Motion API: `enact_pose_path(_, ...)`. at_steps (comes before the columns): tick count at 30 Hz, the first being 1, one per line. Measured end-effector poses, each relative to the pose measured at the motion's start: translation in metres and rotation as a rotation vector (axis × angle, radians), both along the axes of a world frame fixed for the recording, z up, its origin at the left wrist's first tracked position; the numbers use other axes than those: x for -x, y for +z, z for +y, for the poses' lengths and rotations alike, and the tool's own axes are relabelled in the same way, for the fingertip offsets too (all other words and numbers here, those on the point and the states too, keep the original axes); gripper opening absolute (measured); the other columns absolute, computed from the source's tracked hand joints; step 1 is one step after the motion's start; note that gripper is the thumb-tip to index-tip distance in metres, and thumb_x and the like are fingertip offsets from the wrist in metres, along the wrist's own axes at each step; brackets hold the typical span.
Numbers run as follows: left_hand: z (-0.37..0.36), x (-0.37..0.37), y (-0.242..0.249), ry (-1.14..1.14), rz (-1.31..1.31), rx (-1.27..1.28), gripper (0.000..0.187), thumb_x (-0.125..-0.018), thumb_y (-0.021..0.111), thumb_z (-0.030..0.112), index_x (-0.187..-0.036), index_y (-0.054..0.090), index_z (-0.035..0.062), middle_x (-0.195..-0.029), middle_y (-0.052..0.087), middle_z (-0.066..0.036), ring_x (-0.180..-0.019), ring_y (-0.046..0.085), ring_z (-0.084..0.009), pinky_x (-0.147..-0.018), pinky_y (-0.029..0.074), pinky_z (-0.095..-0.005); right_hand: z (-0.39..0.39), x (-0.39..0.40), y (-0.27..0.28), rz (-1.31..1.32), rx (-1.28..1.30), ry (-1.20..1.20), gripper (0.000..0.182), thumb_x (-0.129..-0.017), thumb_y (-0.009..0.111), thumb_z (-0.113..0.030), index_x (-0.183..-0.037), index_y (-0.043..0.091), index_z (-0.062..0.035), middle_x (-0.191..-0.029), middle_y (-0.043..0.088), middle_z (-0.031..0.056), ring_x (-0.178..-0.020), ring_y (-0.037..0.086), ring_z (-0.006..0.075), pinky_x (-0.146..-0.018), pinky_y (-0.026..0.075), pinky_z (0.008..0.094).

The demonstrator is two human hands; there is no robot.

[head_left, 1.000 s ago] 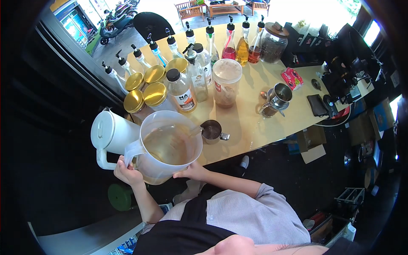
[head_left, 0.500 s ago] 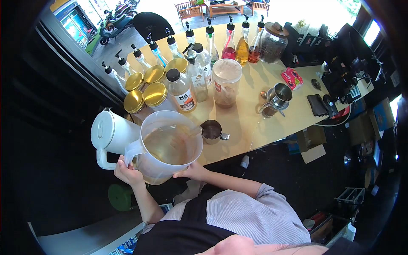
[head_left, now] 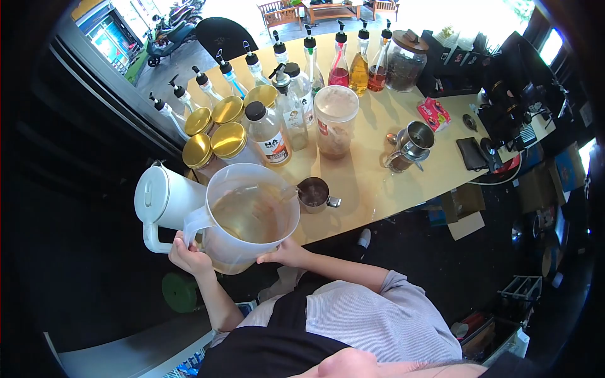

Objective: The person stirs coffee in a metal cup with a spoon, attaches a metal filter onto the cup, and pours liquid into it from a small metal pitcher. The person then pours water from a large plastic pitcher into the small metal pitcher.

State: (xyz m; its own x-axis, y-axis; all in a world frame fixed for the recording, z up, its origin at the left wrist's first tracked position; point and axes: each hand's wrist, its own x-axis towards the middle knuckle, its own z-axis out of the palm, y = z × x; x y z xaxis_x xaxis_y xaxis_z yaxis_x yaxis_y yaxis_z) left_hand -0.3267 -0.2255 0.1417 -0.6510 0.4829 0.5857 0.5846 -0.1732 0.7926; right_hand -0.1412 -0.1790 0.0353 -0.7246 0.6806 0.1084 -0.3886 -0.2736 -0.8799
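A large translucent plastic pitcher (head_left: 220, 252) with pale yellowish liquid in it is held at the table's front edge. My left hand (head_left: 191, 255) is closed around its handle, while my right hand (head_left: 285, 253) grips the lower side, its fingers partly hidden behind the pitcher. The pitcher leans with its spout (head_left: 290, 193) at the rim of a small metal cup (head_left: 315, 205) standing on the table. Whether liquid is running into the cup is hard to make out. Just left of the pitcher stands a white lidded jug (head_left: 165, 195).
Gold-lidded jars (head_left: 229, 140), a labelled bottle (head_left: 273, 135) and several pump-topped bottles (head_left: 359, 66) line the table's (head_left: 372, 189) back and left. A tall frosted container (head_left: 337, 123) stands behind the cup. Right of it are a metal coffee filter (head_left: 413, 143) and a pink packet (head_left: 433, 114).
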Motion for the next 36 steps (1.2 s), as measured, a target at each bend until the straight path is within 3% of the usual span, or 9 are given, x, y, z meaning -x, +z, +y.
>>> enact_pose_path(4,0.001,-0.001,0.002,-0.041,-0.005,-0.013,0.044,-0.090,0.033,0.032,-0.055,0.037,0.0054,-0.048,0.029,0.004,-0.043,0.025,-0.0046,-0.041,0.014,-0.0226,0.002,-0.001,0.005,0.004,0.005,0.019,0.106,-0.063,0.083,-0.026,-0.139,0.012,-0.0014,-0.140,0.027,0.0147,-0.131,0.025,0.0244,-0.107,0.022,0.0410)
enact_pose_path(6,0.004,-0.004,0.004,0.011,-0.019,-0.013,0.045,-0.088,0.032,0.029,-0.051,0.030,0.0040,-0.044,0.027,0.000,-0.040,0.026,-0.0096,-0.041,0.014,-0.0282,0.002,-0.002,0.007,-0.002,-0.013,0.005,0.106,-0.063,0.083,-0.026,-0.139,0.013,-0.0013,-0.140,0.027,0.0146,-0.131,0.025,0.0243,-0.107,0.022,0.0409)
enact_pose_path(36,0.005,-0.006,0.002,0.049,-0.043,-0.017,0.046,-0.088,0.032,0.031,-0.051,0.030,0.0043,-0.045,0.027,0.000,-0.040,0.026,-0.0098,-0.041,0.014,-0.0284,0.001,-0.001,0.004,0.020,-0.012,-0.003,0.105,-0.063,0.082,-0.028,-0.138,0.013,-0.0004,-0.140,0.027,0.0150,-0.131,0.025,0.0246,-0.107,0.021,0.0405)
